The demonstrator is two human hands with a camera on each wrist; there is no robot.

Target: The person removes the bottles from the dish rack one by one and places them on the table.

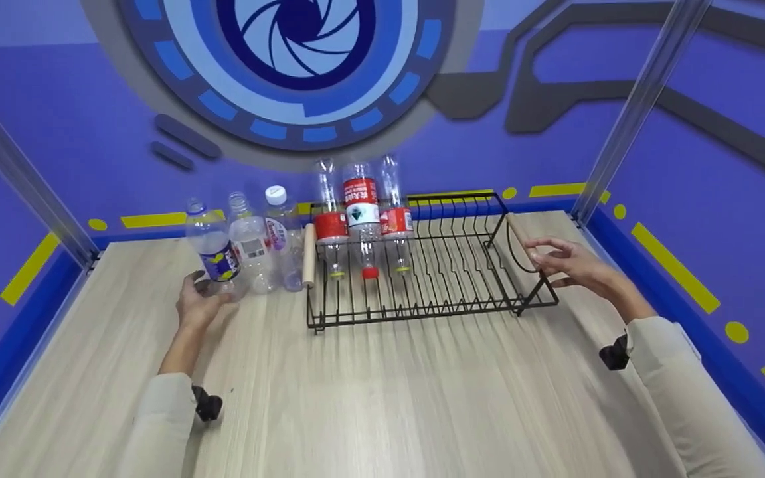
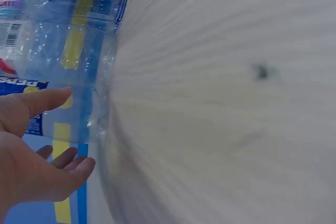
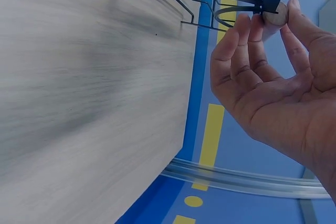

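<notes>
A big purple wall [image 1: 555,153] fills the back, round blue emblem [image 1: 296,20] up high, and before it spreads the pale wood-grain table [image 1: 382,392]! Towards the back stands the black wire rack [image 1: 432,315], three red-labelled bottles [image 1: 361,212] leaning side by side at its left end, bases to the far side, caps towards the person. Just left of it, three more upright: the white-capped bottle [image 1: 279,232] nearest, a clear bottle [image 1: 250,249] in the middle, the blue-labelled Pepsi bottle [image 1: 222,262] outermost. And the hands, well apart! The left hand [image 1: 200,305] is down at the Pepsi bottle's base, thumb and fingers spread, the thumb across its front; contact, I can't tell. Over on the other side, the right hand [image 1: 567,262] pinches the right wooden handle [image 1: 519,232] between thumb and fingertips. And tiniest of all, one red cap [image 1: 370,272] sits between two yellow caps [image 1: 337,274]!
</notes>
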